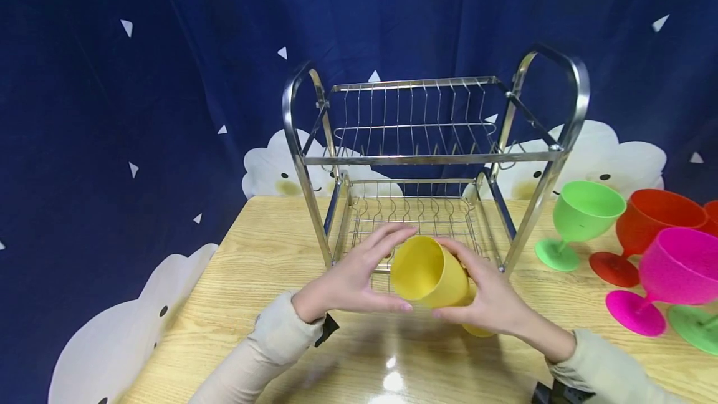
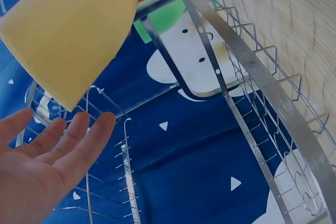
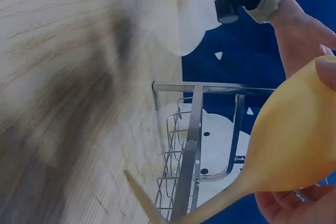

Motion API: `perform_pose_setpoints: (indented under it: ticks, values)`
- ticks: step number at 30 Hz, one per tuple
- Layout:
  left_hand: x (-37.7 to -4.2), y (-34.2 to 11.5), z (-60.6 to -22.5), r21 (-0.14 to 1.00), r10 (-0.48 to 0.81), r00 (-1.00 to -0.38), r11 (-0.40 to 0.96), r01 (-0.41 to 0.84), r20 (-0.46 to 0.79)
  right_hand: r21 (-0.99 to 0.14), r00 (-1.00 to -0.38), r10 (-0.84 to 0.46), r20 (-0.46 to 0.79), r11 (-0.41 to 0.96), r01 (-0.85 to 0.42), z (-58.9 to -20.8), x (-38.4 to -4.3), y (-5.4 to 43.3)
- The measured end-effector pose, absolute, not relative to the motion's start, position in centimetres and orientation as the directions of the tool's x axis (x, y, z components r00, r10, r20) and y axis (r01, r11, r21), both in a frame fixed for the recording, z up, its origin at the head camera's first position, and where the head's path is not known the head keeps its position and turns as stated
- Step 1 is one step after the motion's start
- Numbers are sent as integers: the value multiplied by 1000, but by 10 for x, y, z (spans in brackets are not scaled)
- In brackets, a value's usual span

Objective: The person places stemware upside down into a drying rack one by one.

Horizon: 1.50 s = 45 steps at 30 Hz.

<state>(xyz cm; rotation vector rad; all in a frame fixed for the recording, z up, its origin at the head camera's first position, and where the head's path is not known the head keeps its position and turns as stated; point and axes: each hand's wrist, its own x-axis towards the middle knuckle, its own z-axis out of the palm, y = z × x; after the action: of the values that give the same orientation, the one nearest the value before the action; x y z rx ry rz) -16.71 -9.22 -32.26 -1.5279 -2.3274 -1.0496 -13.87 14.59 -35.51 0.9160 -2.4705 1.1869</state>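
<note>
A yellow plastic goblet (image 1: pixel 449 276) is held sideways above the table, its mouth turned toward the left hand and its base low at the right. My right hand (image 1: pixel 499 298) grips its bowl from the right, thumb and fingers on opposite sides. Facing the rim, my left hand (image 1: pixel 356 276) has its fingers spread and holds nothing. In the left wrist view, the fingertips of that hand (image 2: pixel 50 166) lie close below the rim. The right wrist view shows the goblet's stem (image 3: pixel 218 205) slanting down to its thin base.
Behind the hands stands a two-tier metal dish rack (image 1: pixel 426 159). On the right of the wooden table (image 1: pixel 263 248) are several goblets, among them a green goblet (image 1: pixel 586 211), a red goblet (image 1: pixel 653 220) and a pink goblet (image 1: pixel 675 267). A dark blue curtain (image 1: pixel 224 36) hangs behind.
</note>
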Motion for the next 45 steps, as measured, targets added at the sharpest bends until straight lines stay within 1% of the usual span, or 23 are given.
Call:
perform_pose_setpoints:
  ticks: [6,11,15,18,21,25,27,30,33,36,39,42,45]
  values:
    - [-167,-87,-324,406,780,-418,232,884,465,-519,-762,-472,444,558,-648,-355,-137,143]
    - [-167,-85,-327,348,793,-392,243,905,467,-487,-758,-497,423,580,-653,-355,-135,141]
    - [-167,-85,-331,331,786,-374,228,916,493,-464,-760,-504,411,601,-650,-354,-134,142]
    - [-167,-84,-332,337,770,-374,219,916,517,-450,-754,-510,414,605,-657,-352,-133,144]
    - [-166,-84,-334,397,750,-399,197,897,528,-454,-746,-515,422,593,-665,-346,-132,148]
    - [-163,-88,-335,501,716,-458,174,848,527,-447,-736,-502,454,586,-676,-333,-129,160]
    - [-163,-90,-335,525,697,-483,176,832,531,-437,-731,-488,477,590,-679,-327,-128,166]
    - [-162,-96,-335,533,662,-513,197,823,546,-419,-722,-462,515,600,-682,-320,-127,176]
    - [-162,-102,-336,582,631,-545,177,794,552,-426,-708,-431,559,583,-691,-317,-128,186]
    - [-162,-108,-338,643,596,-576,127,755,559,-484,-708,-387,591,532,-695,-321,-130,196]
    - [-162,-115,-340,679,563,-587,61,731,581,-583,-724,-323,609,437,-685,-329,-130,206]
    - [-162,-119,-343,700,533,-592,0,714,604,-685,-728,-289,622,249,-685,-338,-129,216]
    - [-163,-121,-343,708,508,-594,-46,704,624,-743,-718,-305,625,49,-668,-346,-131,224]
